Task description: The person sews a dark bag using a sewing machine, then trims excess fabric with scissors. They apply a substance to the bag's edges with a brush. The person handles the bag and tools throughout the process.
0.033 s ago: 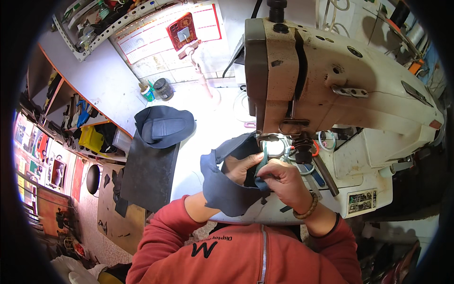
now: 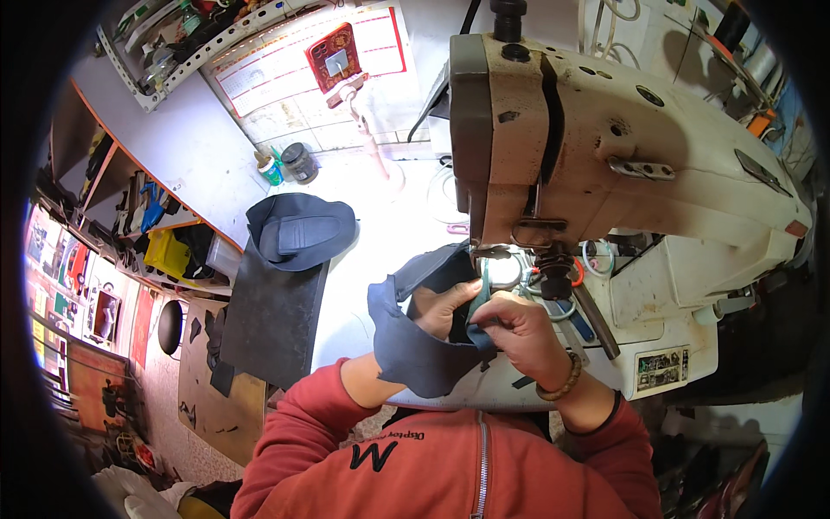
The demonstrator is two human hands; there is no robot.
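Note:
A dark navy shoe upper (image 2: pixel 424 359), curved into an open ring, is at the sewing machine (image 2: pixel 588 147), its top edge near the lit needle area. My left hand (image 2: pixel 439 310) reaches inside the ring, thumb and fingers closed on the piece's wall. On the right side, my right hand (image 2: pixel 525 339) pinches the upper's edge, beside a narrow greenish strip (image 2: pixel 482 298). The fingertips of both hands are close together. Part of my left hand is hidden behind the upper's wall.
A second dark upper (image 2: pixel 303 232) lies at the left over a black sheet (image 2: pixel 272 316). Two small jars (image 2: pixel 299 163) and a pink phone stand (image 2: pixel 370 147) are at the back. Scissors (image 2: pixel 596 258) and a dark rod (image 2: pixel 596 324) lie right of the needle.

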